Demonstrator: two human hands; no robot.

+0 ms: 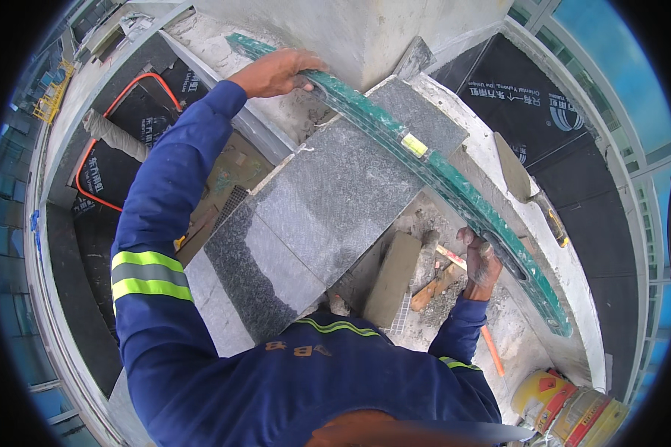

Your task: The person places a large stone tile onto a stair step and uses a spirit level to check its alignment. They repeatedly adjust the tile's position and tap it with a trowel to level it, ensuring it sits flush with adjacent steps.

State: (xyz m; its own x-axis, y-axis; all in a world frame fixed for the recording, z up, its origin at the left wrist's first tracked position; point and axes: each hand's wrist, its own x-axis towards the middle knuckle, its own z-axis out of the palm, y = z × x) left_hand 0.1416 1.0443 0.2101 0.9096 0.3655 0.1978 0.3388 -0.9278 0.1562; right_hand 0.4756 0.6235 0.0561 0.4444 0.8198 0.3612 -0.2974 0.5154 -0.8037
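Note:
A long green spirit level (462, 186), smeared with pale dust and carrying a yellow vial near its middle, runs diagonally from the upper left to the lower right. My left hand (279, 73) is closed round it near the far end. Farther down its length, my right hand (483, 262) grips the edge beside an oval hand hole. Beneath the level lie grey stone slabs (335, 197); one has a dark, wet-looking patch (246, 272). Whether the level rests flat along them, I cannot tell.
A trowel (513, 167) lies on the curved pale ledge at right. Below the slabs are a grey block (392, 279), a wooden-handled tool (436, 287) and rubble. Yellow-and-red buckets (566, 410) stand at lower right. A concrete wall (417, 33) rises at the far side.

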